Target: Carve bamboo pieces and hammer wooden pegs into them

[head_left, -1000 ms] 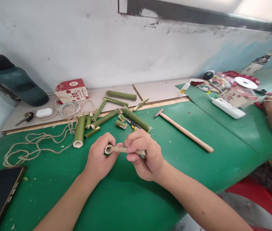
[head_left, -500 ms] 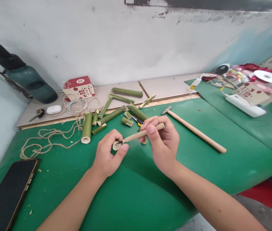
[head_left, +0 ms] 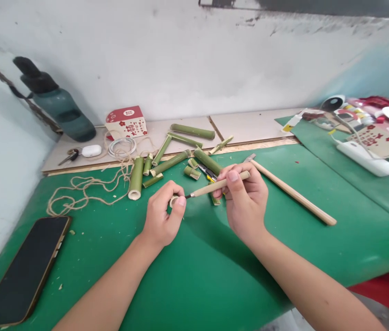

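Note:
My left hand (head_left: 164,212) is closed around a short piece of bamboo (head_left: 172,201); its pale cut end shows between thumb and forefinger, and the rest is hidden in the palm. My right hand (head_left: 244,200) grips a wood-handled carving tool (head_left: 211,187) much like a pen. The tool's dark metal tip points left and lies at the bamboo's rim, beside my left thumb. Beyond my right fingers lie a yellow and black utility knife (head_left: 211,177), partly hidden, and a short bamboo offcut (head_left: 192,173).
Cut bamboo tubes (head_left: 135,179) and twine (head_left: 77,191) lie left of centre. A hammer (head_left: 294,191) rests at right, a phone (head_left: 25,271) at left. Behind stand a bottle (head_left: 65,112) and a red-white box (head_left: 127,123). A white power strip (head_left: 368,157) sits far right.
The view has shifted, so everything sits further right. The carving tool's tip has drawn back slightly from inside the bamboo's opening to its rim. Both hands keep their holds.

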{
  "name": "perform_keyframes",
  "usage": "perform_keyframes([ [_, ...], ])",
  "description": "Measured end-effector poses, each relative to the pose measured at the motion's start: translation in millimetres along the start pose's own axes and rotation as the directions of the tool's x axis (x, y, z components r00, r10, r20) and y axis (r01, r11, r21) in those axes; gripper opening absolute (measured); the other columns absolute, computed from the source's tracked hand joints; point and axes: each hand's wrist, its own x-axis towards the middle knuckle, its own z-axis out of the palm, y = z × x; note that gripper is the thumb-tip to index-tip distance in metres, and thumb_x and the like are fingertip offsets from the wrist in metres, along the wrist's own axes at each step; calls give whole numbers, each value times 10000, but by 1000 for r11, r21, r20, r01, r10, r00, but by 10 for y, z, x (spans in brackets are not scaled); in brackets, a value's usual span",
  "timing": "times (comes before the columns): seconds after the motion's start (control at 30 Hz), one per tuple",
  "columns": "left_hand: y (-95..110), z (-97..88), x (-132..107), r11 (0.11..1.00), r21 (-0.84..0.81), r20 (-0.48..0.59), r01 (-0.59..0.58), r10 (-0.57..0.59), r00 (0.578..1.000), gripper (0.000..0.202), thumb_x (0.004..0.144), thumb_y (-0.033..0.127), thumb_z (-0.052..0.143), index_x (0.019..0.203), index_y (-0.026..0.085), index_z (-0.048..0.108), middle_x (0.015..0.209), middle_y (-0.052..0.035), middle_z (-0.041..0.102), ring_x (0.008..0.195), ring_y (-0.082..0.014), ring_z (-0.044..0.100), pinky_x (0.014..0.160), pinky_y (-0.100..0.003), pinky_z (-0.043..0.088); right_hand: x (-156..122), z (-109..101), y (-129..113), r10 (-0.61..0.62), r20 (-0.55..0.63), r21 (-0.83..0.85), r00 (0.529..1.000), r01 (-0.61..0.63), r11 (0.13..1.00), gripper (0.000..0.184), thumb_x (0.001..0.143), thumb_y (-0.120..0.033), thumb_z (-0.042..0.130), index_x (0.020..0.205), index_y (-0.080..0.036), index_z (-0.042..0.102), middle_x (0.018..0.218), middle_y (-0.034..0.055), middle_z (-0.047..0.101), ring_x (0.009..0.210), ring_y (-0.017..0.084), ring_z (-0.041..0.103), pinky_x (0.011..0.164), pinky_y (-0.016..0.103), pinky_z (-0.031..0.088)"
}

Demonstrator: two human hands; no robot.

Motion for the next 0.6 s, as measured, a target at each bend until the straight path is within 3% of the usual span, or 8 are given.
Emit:
perform_keyframes([
  [0.17,1,1,5,1000,17,-23,1,-1,1000,146,998,299,536,886,206,543,754,24,500,664,-125,468,652,-278,378,13,-24,34,-8,-1,-17,1000,8,1000,173,993,-328,672,892,-225,576,857,-25,633,568,78,609,513,224,540],
  [0.3,-11,29,6,997,77,-13,-3,4,1000,161,883,249,686,930,217,536,795,34,526,683,-119,490,673,-264,419,-32,-23,24,-169,49,-39,984,171,984,117,1015,-306,620,927,-238,583,881,-5,611,633,102,604,531,241,556],
  [0.37,-24,45,4,996,87,-4,-2,2,1000,202,853,220,708,937,223,525,794,42,512,674,-115,483,674,-262,424,-74,-19,4,-320,78,-69,944,325,943,76,1020,-296,599,964,-244,602,869,16,611,670,132,605,505,250,552],
  [0.47,-39,63,5,996,85,-1,-4,4,1000,211,836,180,697,919,227,508,799,48,495,662,-106,461,649,-251,412,-136,-22,-28,-537,135,-146,833,553,821,63,1012,-283,595,996,-237,635,806,34,605,732,179,627,525,291,578],
  [0.53,-39,70,11,996,86,-4,-5,5,1000,220,828,162,695,903,227,499,800,50,489,664,-102,456,636,-242,404,-160,-28,-42,-599,208,-171,773,632,756,61,1008,-262,593,1017,-227,643,797,40,623,752,188,645,572,317,605],
  [0.6,-35,72,18,995,96,-3,-6,7,1000,229,826,161,704,889,227,493,789,54,482,666,-100,454,631,-236,396,-165,-33,-50,-594,301,-168,746,655,737,65,1005,-233,590,1047,-212,635,833,50,658,775,184,666,617,322,624],
])
